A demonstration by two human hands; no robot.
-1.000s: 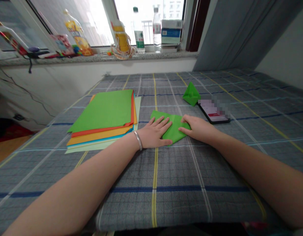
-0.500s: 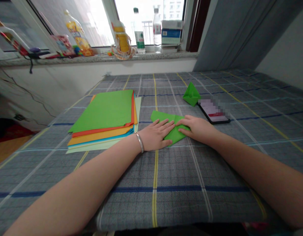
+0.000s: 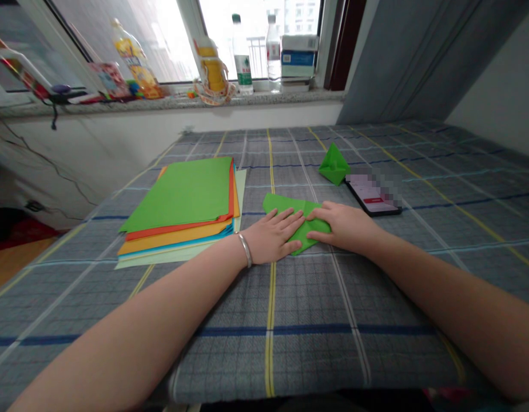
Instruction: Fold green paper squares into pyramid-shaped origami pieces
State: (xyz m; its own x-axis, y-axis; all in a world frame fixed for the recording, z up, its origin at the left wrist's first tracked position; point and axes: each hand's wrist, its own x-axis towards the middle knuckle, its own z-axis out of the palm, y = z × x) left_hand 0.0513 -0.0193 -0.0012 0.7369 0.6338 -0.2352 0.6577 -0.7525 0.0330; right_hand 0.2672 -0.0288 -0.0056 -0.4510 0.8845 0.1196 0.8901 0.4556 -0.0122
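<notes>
A folded sheet of green paper [image 3: 305, 232] lies on the tablecloth between both hands. My left hand [image 3: 275, 236] rests flat over its left part, fingers spread, palm down; a silver bangle circles that wrist. At the paper's right end, my right hand [image 3: 343, 224] grips it with curled fingers, thumb and index fingertip on its upper surface. Some of the paper is hidden under the hands. Farther back stands a folded green paper piece [image 3: 334, 165] with a pointed top.
To the left lies a stack of coloured paper [image 3: 182, 194], green on top. A phone [image 3: 373, 197] with its screen lit is at the right, close to the pointed paper piece. Bottles [image 3: 242, 63] and boxes [image 3: 298, 60] stand on the windowsill [image 3: 264, 100] behind the table.
My right thumb has shifted slightly to the left and down over the green paper. The left hand stays pressed flat in the same place.
</notes>
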